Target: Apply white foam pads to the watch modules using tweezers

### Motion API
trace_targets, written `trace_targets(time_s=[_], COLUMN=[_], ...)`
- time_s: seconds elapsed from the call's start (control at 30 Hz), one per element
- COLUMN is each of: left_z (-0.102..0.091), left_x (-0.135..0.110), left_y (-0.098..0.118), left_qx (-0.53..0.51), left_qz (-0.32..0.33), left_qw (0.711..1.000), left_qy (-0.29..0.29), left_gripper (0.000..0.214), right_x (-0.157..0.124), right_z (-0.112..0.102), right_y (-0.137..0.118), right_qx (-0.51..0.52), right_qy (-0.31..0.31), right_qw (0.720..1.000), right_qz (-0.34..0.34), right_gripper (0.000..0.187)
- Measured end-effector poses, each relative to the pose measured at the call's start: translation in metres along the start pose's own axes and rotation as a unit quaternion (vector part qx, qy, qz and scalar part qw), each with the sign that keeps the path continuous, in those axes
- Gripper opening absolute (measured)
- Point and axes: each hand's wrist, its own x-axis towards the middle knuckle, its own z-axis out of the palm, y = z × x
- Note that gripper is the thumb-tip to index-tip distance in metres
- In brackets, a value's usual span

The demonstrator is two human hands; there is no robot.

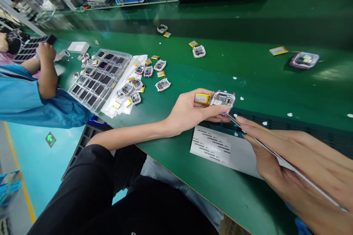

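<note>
The black-trousered lap (116,194) lies nearest, at the edge of the green table (261,80). Over that edge the left hand (190,112) is closed around a small pink-rimmed device (223,100), open side up, with a yellow battery (202,98) beside it under the thumb. To its right, the right hand (298,161) pinches slim tweezers (275,156), whose long axis runs up-left, the tip just below the device's lower right corner. A label sheet (211,145) lies beneath both.
</note>
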Motion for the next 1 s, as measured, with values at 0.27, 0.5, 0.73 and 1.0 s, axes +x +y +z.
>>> trace_targets(time_s=[0.27, 0.5, 0.73, 1.0], left_z=[-0.033, -0.039, -0.039, -0.048], left_x=[0.034, 0.033, 0.037, 0.057], left_y=[-0.001, 0.009, -0.008, -0.001], left_qx=[0.322, 0.632, 0.748, 0.760], left_qz=[0.119, 0.304, 0.308, 0.301], left_qw=[0.939, 0.706, 0.587, 0.572], left_qy=[0.013, 0.094, 0.021, 0.067], left_gripper=[0.031, 0.021, 0.040, 0.036], right_x=[0.006, 0.018, 0.014, 0.017], right_z=[-0.012, -0.012, -0.002, -0.006], right_y=[0.001, -0.004, 0.006, 0.000], right_qx=[-0.045, -0.078, -0.085, -0.081], right_qy=[-0.005, 0.014, 0.071, 0.084], right_qw=[0.999, 0.996, 0.990, 0.989], right_qz=[-0.022, -0.037, -0.085, -0.086], right_gripper=[0.082, 0.083, 0.085, 0.088])
